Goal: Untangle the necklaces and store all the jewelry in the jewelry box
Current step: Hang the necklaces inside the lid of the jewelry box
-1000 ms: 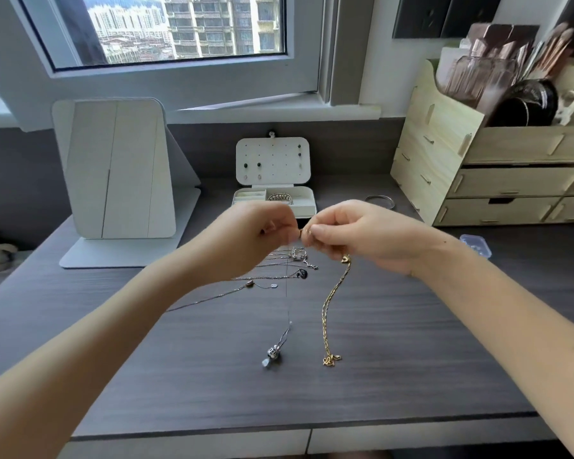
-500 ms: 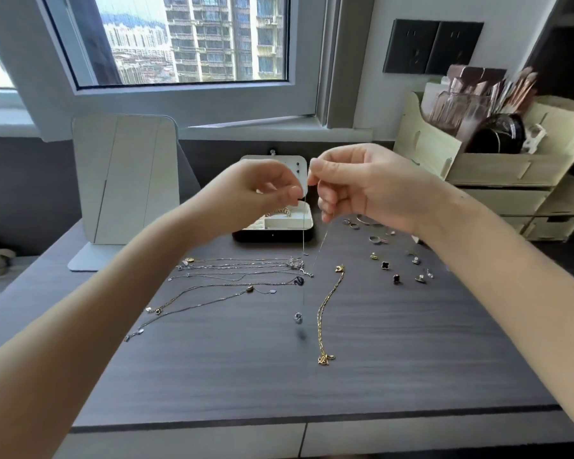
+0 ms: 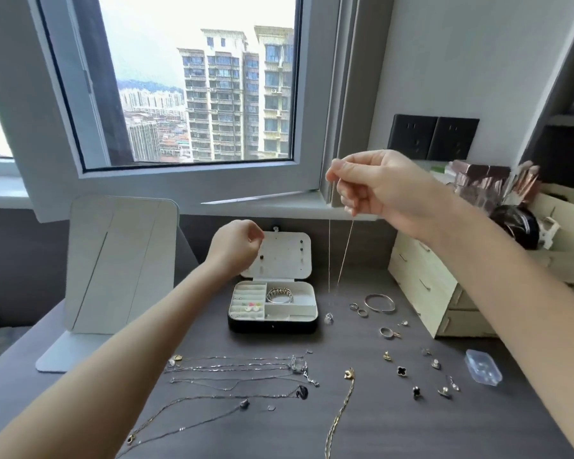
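A thin silver necklace (image 3: 340, 256), lifted higher than half a second ago, dangles right of centre from the pinching right hand (image 3: 375, 188), its pendant beside the open jewelry box (image 3: 272, 321); the left hand (image 3: 234, 248), now apart, is loosely curled, grip unclear

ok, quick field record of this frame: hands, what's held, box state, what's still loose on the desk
right hand: raised, pinching a thin silver necklace
held necklace: hangs doubled, its pendant low beside the box
left hand: loosely closed in front of the lid, nothing visibly held
jewelry box: open, lid upright; bracelet in a back compartment
desk, near centre: silver necklaces laid out in rows, gold chain to their right
desk, right: bangle, rings, earrings, clear plastic case
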{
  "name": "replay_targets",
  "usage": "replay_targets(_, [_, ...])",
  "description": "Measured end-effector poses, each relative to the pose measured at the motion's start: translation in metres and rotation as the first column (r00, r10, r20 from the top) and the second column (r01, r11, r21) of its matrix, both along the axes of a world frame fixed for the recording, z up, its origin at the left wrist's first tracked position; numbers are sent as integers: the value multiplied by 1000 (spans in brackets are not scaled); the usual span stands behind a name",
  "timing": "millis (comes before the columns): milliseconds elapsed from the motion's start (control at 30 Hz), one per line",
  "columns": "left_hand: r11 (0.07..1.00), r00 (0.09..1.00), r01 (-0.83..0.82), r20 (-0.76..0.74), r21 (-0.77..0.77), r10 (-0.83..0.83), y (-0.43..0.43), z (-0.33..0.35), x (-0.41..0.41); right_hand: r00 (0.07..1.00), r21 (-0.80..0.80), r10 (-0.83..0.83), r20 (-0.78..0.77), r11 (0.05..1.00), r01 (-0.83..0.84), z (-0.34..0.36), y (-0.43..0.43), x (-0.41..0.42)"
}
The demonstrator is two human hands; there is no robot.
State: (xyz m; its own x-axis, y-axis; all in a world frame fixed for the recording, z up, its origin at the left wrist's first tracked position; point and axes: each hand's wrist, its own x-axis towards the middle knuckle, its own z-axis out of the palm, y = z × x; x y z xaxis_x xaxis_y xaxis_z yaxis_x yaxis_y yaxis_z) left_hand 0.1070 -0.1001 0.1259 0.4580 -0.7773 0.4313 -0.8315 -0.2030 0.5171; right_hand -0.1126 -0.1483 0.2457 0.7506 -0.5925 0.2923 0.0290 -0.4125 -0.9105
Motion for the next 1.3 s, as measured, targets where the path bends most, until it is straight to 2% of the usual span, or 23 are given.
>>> replay_targets(300, [984,973,-180,144,-17,181,-103,-22,29,999,-43,28,-29,999,-29,-3,-53,58])
replay_targets(567, [940,934,-341,104,-27,342,-131,-50,23,999,-9,29,-14,1000,-29,-16,-77,79])
replay_targets(667, [947,944,-314,83,-67,319,-133,-54,23,999,-13,28,-25,999,-29,-19,-80,79])
replay_targets(800, [960,977,-202,34,-195,213,-132,-56,27,1000,-15,9,-29,1000,-9,-24,-84,78])
replay_targets(967, [978,946,-129,273,-166,172,-120,-56,33,1000,-9,-16,-24,1000,15,-25,-87,76])
replay_targets(1067, [986,937,-86,324,-144,129,-108,-49,33,999,-17,-27,-31,1000,26,-26,-85,74])
replay_targets(1167, [977,929,45,368,-208,36,-79,-38,24,999,-24,-36,-2,999,36,-21,-85,70])
replay_targets(1233, [976,945,87,325,-201,-18,-53,-32,16,998,-40,-55,20,998,56,-14,-86,66])
replay_targets(1300, [988,983,116,153,-104,-99,-37,-28,17,997,-63,-70,34,995,72,-6,-88,63])
